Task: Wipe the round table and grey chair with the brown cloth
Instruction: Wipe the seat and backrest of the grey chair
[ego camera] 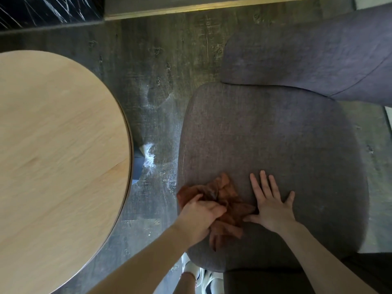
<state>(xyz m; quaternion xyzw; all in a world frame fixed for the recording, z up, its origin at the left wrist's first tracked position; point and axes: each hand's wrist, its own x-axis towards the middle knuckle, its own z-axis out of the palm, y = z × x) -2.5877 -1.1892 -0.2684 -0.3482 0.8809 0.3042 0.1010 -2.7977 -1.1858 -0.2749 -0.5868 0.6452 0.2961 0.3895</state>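
Observation:
The grey chair [275, 145] fills the right half of the view, its fabric seat facing up and its backrest at the upper right. The brown cloth [224, 196] lies crumpled on the seat's near left part. My left hand [199, 217] is closed on the cloth's near side. My right hand [271, 204] lies flat on the seat with fingers spread, its thumb touching the cloth's right edge. The round table [55, 155], light wood with a thin dark rim, takes up the left side.
Dark wood-look floor [152, 81] with pale scuff marks runs between table and chair. A black marbled surface [42, 9] sits at the top left. White shoes [195, 272] show below the seat's near edge.

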